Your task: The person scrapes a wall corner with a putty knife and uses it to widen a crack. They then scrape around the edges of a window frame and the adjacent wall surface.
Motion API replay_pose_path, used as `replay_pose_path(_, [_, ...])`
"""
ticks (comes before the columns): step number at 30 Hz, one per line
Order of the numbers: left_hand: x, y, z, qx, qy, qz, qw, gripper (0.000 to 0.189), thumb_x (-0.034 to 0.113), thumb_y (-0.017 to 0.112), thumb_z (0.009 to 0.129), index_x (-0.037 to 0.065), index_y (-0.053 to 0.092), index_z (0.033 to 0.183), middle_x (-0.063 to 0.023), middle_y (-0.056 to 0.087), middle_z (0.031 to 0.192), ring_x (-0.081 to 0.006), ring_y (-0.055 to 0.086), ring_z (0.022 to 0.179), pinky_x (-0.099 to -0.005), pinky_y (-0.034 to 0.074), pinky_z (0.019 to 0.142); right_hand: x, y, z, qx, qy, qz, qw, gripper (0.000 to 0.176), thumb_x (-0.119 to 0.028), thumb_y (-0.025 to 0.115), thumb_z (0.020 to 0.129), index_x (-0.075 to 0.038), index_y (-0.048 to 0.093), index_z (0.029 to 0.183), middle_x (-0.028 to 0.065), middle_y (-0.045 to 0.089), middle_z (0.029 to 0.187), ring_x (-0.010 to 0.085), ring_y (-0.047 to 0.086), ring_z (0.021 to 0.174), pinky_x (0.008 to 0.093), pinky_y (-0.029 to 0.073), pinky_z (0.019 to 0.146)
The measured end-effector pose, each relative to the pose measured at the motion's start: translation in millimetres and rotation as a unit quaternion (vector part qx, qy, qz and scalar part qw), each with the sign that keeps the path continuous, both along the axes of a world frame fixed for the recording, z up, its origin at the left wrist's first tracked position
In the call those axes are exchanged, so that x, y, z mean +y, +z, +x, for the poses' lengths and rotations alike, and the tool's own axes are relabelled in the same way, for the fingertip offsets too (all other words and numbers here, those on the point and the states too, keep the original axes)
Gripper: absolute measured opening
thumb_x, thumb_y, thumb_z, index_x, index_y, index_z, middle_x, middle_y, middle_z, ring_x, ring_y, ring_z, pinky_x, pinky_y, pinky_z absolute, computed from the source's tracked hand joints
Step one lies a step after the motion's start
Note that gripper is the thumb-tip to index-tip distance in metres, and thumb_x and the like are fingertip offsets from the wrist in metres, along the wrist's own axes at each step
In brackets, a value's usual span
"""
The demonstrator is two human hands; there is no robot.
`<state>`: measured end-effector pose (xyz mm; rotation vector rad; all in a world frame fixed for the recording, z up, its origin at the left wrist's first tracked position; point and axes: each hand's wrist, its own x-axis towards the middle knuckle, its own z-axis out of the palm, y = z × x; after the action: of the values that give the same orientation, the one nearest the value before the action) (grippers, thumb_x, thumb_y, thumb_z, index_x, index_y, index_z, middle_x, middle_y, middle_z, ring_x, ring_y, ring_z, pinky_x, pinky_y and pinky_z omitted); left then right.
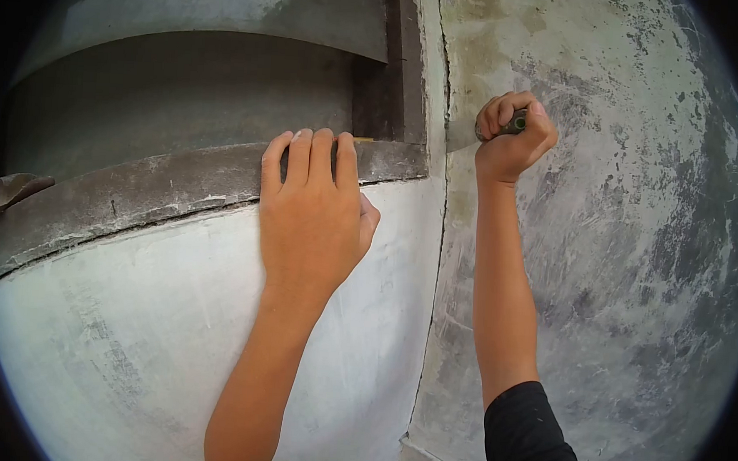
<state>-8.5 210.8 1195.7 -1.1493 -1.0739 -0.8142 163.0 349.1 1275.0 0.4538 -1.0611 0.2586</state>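
Observation:
My right hand (511, 146) is closed in a fist around the dark handle of a scraper (518, 122), whose end shows a green ring. Its thin flat blade points left, its tip at the cracked corner between the two walls. My left hand (312, 202) lies flat over the rim of a grey concrete ledge (180, 166), fingers stretched out and slightly apart, thumb out to the right. A small yellowish strip (363, 139) shows on the ledge just beyond its fingertips. Whatever lies under the palm is hidden.
Peeling, stained plaster covers the right wall (634, 269). Below the ledge is a white wall (156, 319). A dark recess (201, 96) opens behind the ledge, and a curved brownish fragment (22, 191) sits at its left end. A long crack (440, 234) runs down the corner.

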Motion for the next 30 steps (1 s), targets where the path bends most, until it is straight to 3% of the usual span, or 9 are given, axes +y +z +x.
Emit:
replay_pose_path(4, [0,1,-1,0.003,0.003,-0.001,1.0,0.051,0.02,0.074,0.075,-0.001,0.065,0.122,-0.0128,0.064,0.118,-0.0282,0.057,0.118,-0.0473,0.038,0.112,-1,2,12,0.0,0.043,0.044,0.998,0.039,-0.028,0.045,0.09,-0.001,0.043,0.061,0.0074,0.043,0.055,0.0142,0.037,0.045,0.028,0.027,0.042])
replay_pose_path(7, [0,0,-1,0.007,0.0,0.006,1.0,0.051,0.02,0.073,0.075,0.0,0.065,0.122,-0.0128,0.064,0.118,-0.028,0.057,0.118,-0.0474,0.038,0.112,6,-4,32,-0.009,0.143,0.125,0.982,0.04,-0.03,0.044,0.09,-0.002,0.042,0.062,0.0067,0.041,0.055,0.0148,0.036,0.046,0.0282,0.027,0.042])
replay_pose_path(11, [0,1,-1,0.002,0.005,0.002,1.0,0.051,0.019,0.073,0.076,-0.001,0.065,0.122,-0.0131,0.064,0.119,-0.028,0.057,0.118,-0.0476,0.038,0.112,9,-5,12,-0.001,0.065,-0.023,0.998,0.043,-0.04,0.04,0.093,-0.008,0.039,0.065,0.0048,0.035,0.055,0.0148,0.028,0.05,0.0295,0.025,0.046])
replay_pose_path(15, [0,1,-2,0.005,0.001,0.006,1.0,0.051,0.019,0.073,0.076,-0.001,0.065,0.122,-0.013,0.064,0.119,-0.028,0.057,0.118,-0.0476,0.038,0.112,3,-10,48,-0.019,0.169,0.1,0.98,0.042,-0.035,0.043,0.092,-0.004,0.041,0.063,0.0064,0.038,0.055,0.0152,0.034,0.048,0.0301,0.027,0.045])
replay_pose_path(18, [0,1,-1,0.008,0.015,0.008,1.0,0.051,0.019,0.073,0.076,-0.001,0.065,0.122,-0.0129,0.064,0.12,-0.0285,0.057,0.118,-0.0475,0.038,0.112,23,-10,23,0.016,0.127,0.005,0.992,0.042,-0.034,0.041,0.093,-0.004,0.041,0.063,0.0062,0.038,0.054,0.015,0.033,0.049,0.0301,0.027,0.046])
replay_pose_path(22, [-1,0,1,0.011,0.029,0.0,1.0,0.051,0.019,0.073,0.076,0.0,0.065,0.123,-0.0131,0.064,0.12,-0.0293,0.057,0.119,-0.0475,0.038,0.112,8,-12,35,0.003,0.079,0.032,0.996,0.041,-0.033,0.041,0.093,-0.004,0.041,0.063,0.006,0.038,0.055,0.0146,0.032,0.048,0.03,0.026,0.044])
replay_pose_path(26, [-1,1,0,0.013,0.02,0.004,1.0,0.052,0.02,0.073,0.076,0.001,0.065,0.124,-0.0135,0.064,0.121,-0.0296,0.057,0.119,-0.0476,0.038,0.111,19,-13,34,0.016,0.16,0.057,0.985,0.041,-0.031,0.042,0.092,-0.004,0.04,0.061,0.0067,0.039,0.053,0.0145,0.032,0.046,0.0298,0.025,0.042])
replay_pose_path(27, [0,2,-1,0.014,0.02,0.003,1.0,0.052,0.02,0.073,0.076,0.001,0.065,0.124,-0.0136,0.064,0.121,-0.0297,0.057,0.119,-0.0476,0.038,0.111,23,-16,20,0.033,0.139,0.015,0.99,0.04,-0.03,0.041,0.091,-0.004,0.04,0.06,0.0069,0.038,0.052,0.0145,0.032,0.045,0.0299,0.025,0.042])
replay_pose_path(30, [-1,0,1,0.014,0.024,-0.003,1.0,0.053,0.02,0.072,0.076,0.0,0.064,0.125,-0.0138,0.064,0.121,-0.0299,0.057,0.119,-0.0476,0.038,0.112,12,-15,29,-0.015,0.084,0.044,0.995,0.04,-0.03,0.041,0.091,-0.004,0.041,0.061,0.0072,0.039,0.052,0.0144,0.031,0.045,0.0301,0.026,0.042])
